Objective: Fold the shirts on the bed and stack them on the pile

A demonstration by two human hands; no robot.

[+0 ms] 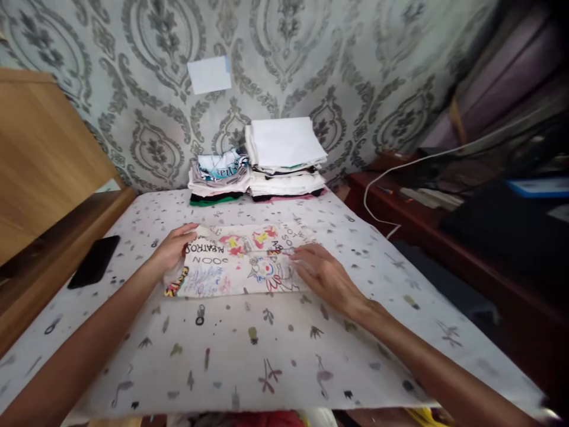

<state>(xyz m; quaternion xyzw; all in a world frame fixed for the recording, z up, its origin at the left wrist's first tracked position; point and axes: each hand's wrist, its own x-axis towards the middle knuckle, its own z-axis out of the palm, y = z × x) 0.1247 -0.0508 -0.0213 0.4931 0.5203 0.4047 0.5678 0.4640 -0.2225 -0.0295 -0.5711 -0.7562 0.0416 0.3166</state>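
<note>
A white garment, folded into a flat wide strip, lies on the patterned sheet in front of me. Its cloth carries black lettering, red and yellow figures and a drawn clown-like face. My left hand grips the left end, fingers curled over the upper corner. At the right end, my right hand has its fingertips closed on the cloth near the middle fold; part of that edge is hidden under the hand. Whether the garment is a shirt I cannot tell from this fold.
Behind the garment stand two stacks of folded clothes, a lower left one and a taller right one, near the wall. A black phone lies at left beside a wooden panel. A white cable hangs at right.
</note>
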